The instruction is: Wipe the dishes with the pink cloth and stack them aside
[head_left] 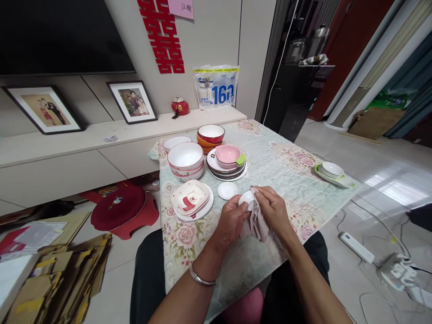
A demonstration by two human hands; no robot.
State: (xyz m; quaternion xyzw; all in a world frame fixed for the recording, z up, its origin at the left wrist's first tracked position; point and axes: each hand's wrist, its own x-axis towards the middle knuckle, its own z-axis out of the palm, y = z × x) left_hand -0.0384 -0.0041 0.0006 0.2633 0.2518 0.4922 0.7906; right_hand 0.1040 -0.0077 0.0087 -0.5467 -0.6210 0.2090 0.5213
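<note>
Between my hands, above the near part of the table, is a small white dish (pixel 246 198). My left hand (pixel 233 217) grips its left edge with thumb and fingers. My right hand (pixel 271 207) is closed on a pinkish-grey cloth (pixel 259 222), which is pressed against the dish's right side and hangs below it. Just beyond lies another small white dish (pixel 227 191). To the left, a patterned square bowl (pixel 191 197) rests on a white plate (pixel 209 204). Farther back are stacked white bowls with red rims (pixel 185 157) and a stack of plates (pixel 216 168) carrying pink bowls (pixel 228 154).
Red and orange bowls (pixel 211 133) stand at the table's back. On the right edge sits an oblong green-and-white dish (pixel 340 181) holding small white dishes (pixel 331 169). A red stool (pixel 124 209) and flattened cardboard (pixel 64 279) are at left; a power strip (pixel 357 247) lies on the floor at right.
</note>
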